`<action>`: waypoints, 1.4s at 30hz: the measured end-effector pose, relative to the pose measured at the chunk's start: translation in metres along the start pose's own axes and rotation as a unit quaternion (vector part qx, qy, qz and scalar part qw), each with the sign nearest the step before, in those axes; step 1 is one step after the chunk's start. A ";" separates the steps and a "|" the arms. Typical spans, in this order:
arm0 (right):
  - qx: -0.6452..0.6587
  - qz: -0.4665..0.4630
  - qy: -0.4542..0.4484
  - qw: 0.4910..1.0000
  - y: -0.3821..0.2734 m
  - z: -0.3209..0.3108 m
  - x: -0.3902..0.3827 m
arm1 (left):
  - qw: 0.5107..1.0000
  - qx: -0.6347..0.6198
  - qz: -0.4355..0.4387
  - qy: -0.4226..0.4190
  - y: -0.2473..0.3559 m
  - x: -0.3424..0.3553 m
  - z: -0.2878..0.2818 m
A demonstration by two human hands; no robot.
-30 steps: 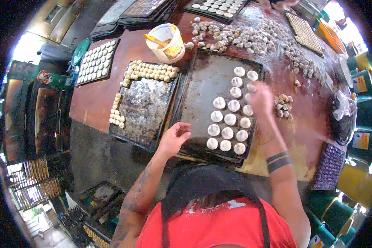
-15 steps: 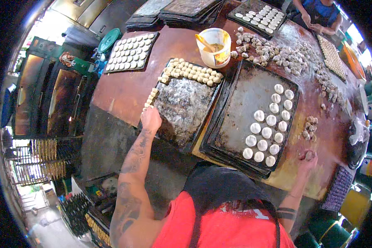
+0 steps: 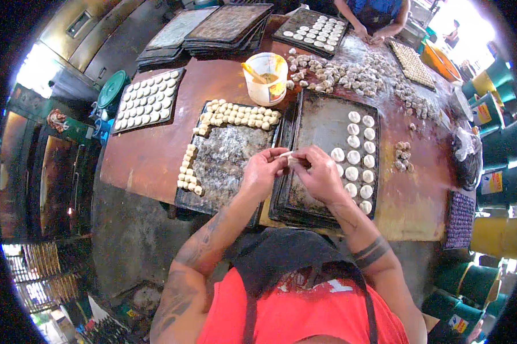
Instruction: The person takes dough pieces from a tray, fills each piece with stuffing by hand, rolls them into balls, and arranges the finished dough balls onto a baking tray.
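My left hand [image 3: 264,172] and my right hand [image 3: 319,175] meet at the centre, both pinching a pale dough piece [image 3: 287,155] between their fingertips. Beneath and right of them, flattened white dough rounds [image 3: 353,157] lie in rows on a dark stacked baking sheet [image 3: 316,126]. To the left, a floury tray [image 3: 218,155] carries small dough balls [image 3: 235,114] along its far and left sides. A small pile of brown lumps [image 3: 403,156] sits on the table right of the stack. Whether anything sits inside the held dough is too small to tell.
Beyond are a white bucket with a yellow utensil [image 3: 264,83], scattered lumps [image 3: 362,77], trays of rounds [image 3: 146,100], stacked sheets [image 3: 224,26] and a co-worker's arms [image 3: 390,31]. At right lie a dark bag [image 3: 465,160] and a purple tray [image 3: 459,218].
My left hand has come rightward from the small dough balls, and my right hand leftward from beside the brown lumps. They now meet over the sheets, holding dough. The whole view has shifted.
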State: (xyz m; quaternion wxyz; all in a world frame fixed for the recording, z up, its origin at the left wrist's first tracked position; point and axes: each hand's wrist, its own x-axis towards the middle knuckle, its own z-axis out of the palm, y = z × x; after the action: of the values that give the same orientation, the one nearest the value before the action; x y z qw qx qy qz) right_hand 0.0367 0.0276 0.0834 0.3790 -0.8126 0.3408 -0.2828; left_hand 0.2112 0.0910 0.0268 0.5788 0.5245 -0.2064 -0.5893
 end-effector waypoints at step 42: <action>0.230 0.118 0.063 0.964 0.102 -0.076 -0.038 | 0.977 -0.139 -0.134 -0.088 -0.055 0.017 0.152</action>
State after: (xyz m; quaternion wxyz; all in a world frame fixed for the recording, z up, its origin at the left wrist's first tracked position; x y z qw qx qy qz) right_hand -0.0752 -0.0244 0.0352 0.5637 -0.6382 0.3835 -0.3576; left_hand 0.0593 0.0344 0.0291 0.5415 0.4078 -0.1004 -0.7283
